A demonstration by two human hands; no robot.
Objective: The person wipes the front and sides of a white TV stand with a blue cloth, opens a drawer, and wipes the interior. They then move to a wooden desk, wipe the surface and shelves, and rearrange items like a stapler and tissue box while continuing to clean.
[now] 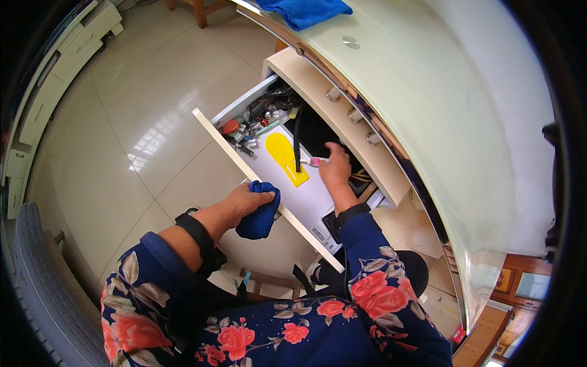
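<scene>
My left hand (251, 200) grips a folded blue cloth (257, 222) at the front panel (305, 221) of a pulled-out drawer. Inside the drawer is my right hand (336, 166), slightly blurred, its fingers partly hidden. Right beside it lies a small white tube with a pink label (313, 161); whether the fingers hold it I cannot tell. A yellow plastic insole-shaped piece (280, 149) with holes and slots rests on a white flat box (307, 197). Over its lower end runs a black strip (297, 133).
Small odds and ends, with a red round item (230, 126) among them, crowd the drawer's left end. Above the cabinet (316, 75) extends a glass tabletop (412, 91) on metal posts, with another blue cloth (305, 11). A grey padded seat (39, 275) stands at the left.
</scene>
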